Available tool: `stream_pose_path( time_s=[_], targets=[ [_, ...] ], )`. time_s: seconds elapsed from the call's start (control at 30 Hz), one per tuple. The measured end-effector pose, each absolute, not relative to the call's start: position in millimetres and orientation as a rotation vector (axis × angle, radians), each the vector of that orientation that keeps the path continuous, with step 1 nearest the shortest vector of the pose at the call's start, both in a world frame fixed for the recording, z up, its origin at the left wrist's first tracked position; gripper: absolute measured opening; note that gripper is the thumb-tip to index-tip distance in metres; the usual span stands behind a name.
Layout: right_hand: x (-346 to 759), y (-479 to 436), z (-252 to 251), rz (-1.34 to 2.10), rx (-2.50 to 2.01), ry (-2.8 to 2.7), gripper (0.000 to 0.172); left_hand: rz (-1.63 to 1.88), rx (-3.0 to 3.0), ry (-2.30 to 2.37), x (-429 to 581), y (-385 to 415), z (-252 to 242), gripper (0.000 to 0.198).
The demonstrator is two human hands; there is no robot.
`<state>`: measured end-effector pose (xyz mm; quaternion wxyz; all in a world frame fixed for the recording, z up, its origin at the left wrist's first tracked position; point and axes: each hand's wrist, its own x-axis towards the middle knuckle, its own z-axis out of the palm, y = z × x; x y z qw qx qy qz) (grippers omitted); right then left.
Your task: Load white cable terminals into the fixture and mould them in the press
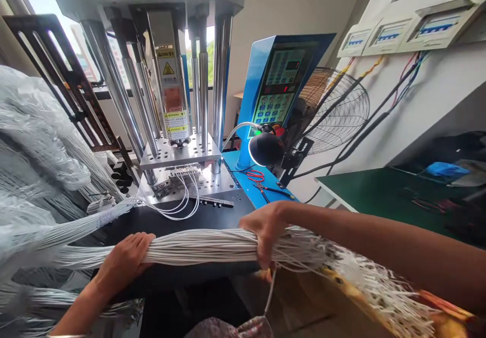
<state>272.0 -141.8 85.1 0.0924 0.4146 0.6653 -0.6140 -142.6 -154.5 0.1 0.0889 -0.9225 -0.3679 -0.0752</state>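
1. The left hand (123,262) is clenching its fingers around the bundle of white wires (201,247) at about 7 o'clock in the view; the right hand (266,231) is gripping the same bundle at about 5 o'clock, fingers wrapped over the top.
2. The bundle is lying level between the two hands, just above the near edge of the dark surface (212,216); its loose ends are fanning out toward 4 o'clock over a cardboard box (304,297).
3. More wire bundles in clear bags (34,145) are crowding the 9 o'clock side, leaving open room mainly between the hands and the machine.
4. At 12 o'clock, four looped wires (178,201) are hanging from the mould plate (212,178) of the press (170,75), which is showing "KINSU", Chinese characters and yellow "WARNING" labels.
5. At 1 o'clock, red-handled scissors (255,175) are lying on the blue ledge below the control panel (279,82); a fan (334,110) is standing behind.
6. Three breaker boxes (391,34) are sitting on the wall at 2 o'clock.
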Motion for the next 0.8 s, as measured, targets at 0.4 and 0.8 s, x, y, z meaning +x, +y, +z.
stream_pose_path(
  time_s=[0.4, 0.8],
  targets=[
    [232, -151, 31, -0.319, 1.501, 2.96, 0.021, -0.097, -2.739, -1.545, -245, -122, -32, 0.038],
    [237, -276, -69, -1.133, 2.025, 2.174, 0.021, -0.767, -3.364, -1.142, -62, -230, -53, 0.016]
  ],
)
